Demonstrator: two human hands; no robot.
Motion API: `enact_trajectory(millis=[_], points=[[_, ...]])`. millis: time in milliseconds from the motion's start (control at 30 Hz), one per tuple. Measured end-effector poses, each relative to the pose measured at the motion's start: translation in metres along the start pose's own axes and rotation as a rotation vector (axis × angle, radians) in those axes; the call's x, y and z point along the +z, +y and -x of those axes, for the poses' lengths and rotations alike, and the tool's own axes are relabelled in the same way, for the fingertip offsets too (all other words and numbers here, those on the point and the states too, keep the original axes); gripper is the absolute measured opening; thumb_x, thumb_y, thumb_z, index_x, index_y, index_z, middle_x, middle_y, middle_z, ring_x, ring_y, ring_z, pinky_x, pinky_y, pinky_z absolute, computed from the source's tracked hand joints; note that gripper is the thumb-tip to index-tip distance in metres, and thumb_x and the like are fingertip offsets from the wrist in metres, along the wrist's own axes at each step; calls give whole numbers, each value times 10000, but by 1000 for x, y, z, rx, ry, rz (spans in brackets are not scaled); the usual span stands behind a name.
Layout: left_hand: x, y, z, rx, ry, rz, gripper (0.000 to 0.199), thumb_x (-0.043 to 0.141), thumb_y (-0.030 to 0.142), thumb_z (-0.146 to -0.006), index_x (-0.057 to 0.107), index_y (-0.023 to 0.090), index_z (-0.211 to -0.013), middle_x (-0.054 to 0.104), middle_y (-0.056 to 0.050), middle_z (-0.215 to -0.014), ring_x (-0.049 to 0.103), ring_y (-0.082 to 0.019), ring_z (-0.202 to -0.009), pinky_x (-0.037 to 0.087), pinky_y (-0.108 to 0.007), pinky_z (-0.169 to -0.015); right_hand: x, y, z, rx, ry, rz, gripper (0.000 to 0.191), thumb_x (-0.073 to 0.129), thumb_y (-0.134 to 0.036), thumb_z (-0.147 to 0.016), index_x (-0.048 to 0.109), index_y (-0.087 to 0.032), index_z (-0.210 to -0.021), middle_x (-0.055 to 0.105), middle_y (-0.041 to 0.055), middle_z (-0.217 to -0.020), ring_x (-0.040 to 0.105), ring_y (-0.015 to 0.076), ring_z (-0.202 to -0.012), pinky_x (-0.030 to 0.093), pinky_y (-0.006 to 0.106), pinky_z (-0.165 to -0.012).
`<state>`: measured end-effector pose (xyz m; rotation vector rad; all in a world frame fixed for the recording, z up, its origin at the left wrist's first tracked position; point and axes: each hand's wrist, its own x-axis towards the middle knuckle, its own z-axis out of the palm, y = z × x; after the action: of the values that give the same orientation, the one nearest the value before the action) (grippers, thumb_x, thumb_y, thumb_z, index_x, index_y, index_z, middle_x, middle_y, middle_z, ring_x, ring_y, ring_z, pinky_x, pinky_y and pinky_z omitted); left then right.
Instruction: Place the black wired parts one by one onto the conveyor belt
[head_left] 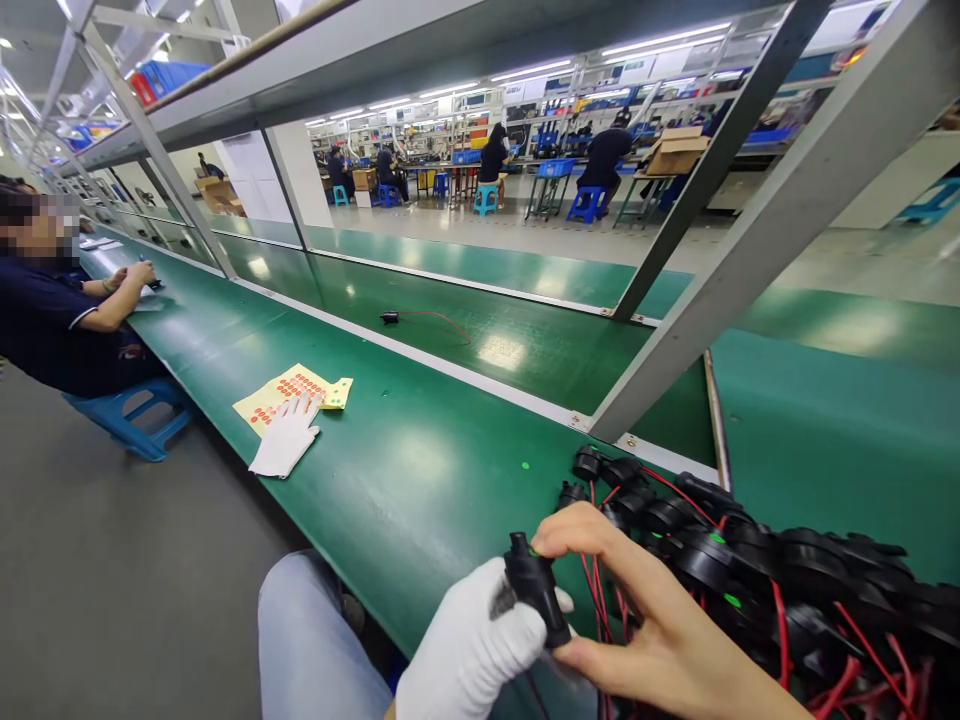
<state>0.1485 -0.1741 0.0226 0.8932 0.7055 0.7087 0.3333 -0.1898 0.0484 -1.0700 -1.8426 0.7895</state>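
Observation:
Between my two hands is a small black cylindrical part (534, 582) with a narrower stub at its top. My left hand (480, 630), in a white glove, has its fingers wrapped round the part from the left. The bare thumb and index finger of my right hand (637, 610) touch its lower end and its top; a bit of green shows at that index fingertip. Close by on the right lies a large heap of similar black parts (701, 560) with red wires, some bearing green dots. My right hand hides part of that heap.
On the green bench (420, 470) lie a white glove (285, 440) and a yellow sheet of red stickers (274, 392). One black part with a red wire (390, 317) rests beyond the metal strip. A slanted metal post (720, 260) rises at right. A co-worker (52, 310) sits at left.

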Motion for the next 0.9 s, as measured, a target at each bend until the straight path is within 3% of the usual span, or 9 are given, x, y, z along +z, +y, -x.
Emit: enact_trajectory(millis=[133,400,467,533,600,667,733,800,900], points=[[-8,16,6,241,185,-536,276,849,346,-720,786,244,-968,753,-56,-994,664,-274,-958,479,-345,-887,-4,-3,2,-96,4,108,574,813,-314,-809,529,-328,-1307,648,67,-1209,647,237,-1122,555,285,-938],[-10,8,8,405,185,-712,291,753,248,-830,781,317,-1111,786,-55,-1064,689,-282,-1005,492,-372,-926,2,-8,6,-104,-47,90,611,728,-87,-812,527,-340,-1332,668,41,-1134,680,184,-1031,558,235,-910],[-11,5,8,470,263,-732,337,797,256,-790,775,298,-1124,787,-76,-1055,699,-295,-989,510,-388,-913,1,-7,6,-27,-26,4,569,693,-67,-810,565,-358,-1282,669,25,-1133,674,184,-1042,549,248,-916],[-13,1,8,636,333,-795,456,848,307,-741,740,289,-1184,786,-81,-1026,711,-282,-922,546,-374,-840,-1,-2,5,133,4,-161,458,687,-135,-843,598,-357,-1234,661,22,-1144,667,190,-1056,552,261,-899],[-14,-3,8,864,402,-915,546,837,408,-746,682,273,-1252,780,-72,-979,710,-250,-835,566,-348,-746,-1,5,4,306,-5,-360,327,695,-285,-888,619,-328,-1204,649,32,-1122,670,189,-999,563,259,-829],[-13,-5,8,1023,479,-1057,522,747,482,-825,635,238,-1273,769,-68,-950,703,-224,-785,567,-332,-699,0,12,3,416,-39,-534,351,713,-459,-877,627,-286,-1170,629,31,-1039,660,164,-847,553,245,-718],[-12,-5,9,1049,499,-1176,462,690,461,-879,609,211,-1259,768,-63,-937,705,-205,-772,562,-314,-688,4,18,2,465,-65,-657,447,740,-569,-822,625,-250,-1113,599,12,-944,613,125,-703,510,228,-623],[-10,-5,12,1000,447,-1241,460,740,412,-843,604,221,-1238,770,-41,-918,705,-191,-746,549,-293,-662,9,22,2,486,-75,-726,492,752,-617,-791,610,-225,-1052,583,-5,-865,580,104,-637,464,213,-579],[-3,-3,14,777,461,-1172,410,826,324,-721,676,253,-1096,750,-4,-833,692,-194,-717,529,-300,-666,14,22,1,514,-73,-737,548,739,-678,-772,586,-203,-1000,590,-17,-780,562,101,-610,423,212,-571]])
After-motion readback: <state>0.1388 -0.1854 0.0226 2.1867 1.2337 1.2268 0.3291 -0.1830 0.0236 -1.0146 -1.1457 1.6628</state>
